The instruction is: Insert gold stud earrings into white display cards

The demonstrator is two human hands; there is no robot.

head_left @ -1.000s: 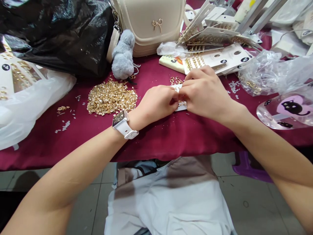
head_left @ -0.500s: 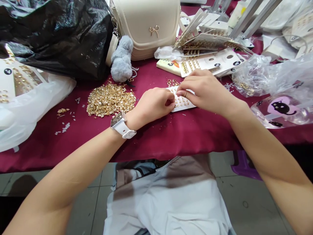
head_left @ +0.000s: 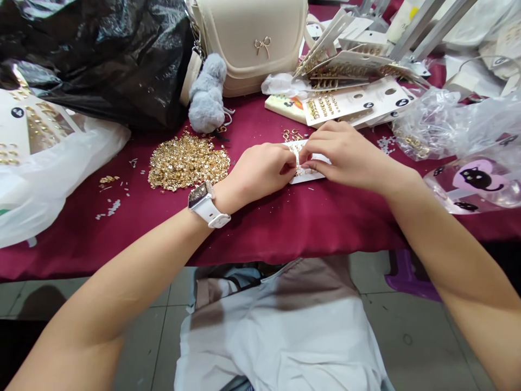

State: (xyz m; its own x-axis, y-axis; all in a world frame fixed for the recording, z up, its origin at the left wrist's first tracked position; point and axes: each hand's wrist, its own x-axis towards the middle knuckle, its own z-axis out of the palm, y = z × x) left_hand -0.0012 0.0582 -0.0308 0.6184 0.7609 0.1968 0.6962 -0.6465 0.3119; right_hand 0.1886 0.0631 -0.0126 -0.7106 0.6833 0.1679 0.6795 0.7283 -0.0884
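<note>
While pinching one card (head_left: 310,175), two hands (head_left: 256,171) (head_left: 350,157)

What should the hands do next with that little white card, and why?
Probably the right hand should reach for the small gold hooks just above the white card, since it and the left hand already pinch the card, and those hooks lie closest.

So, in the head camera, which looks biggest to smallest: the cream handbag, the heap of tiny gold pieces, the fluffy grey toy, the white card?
1. Cream handbag
2. Heap of tiny gold pieces
3. Too close to rank: fluffy grey toy and white card, which is partly covered
</note>
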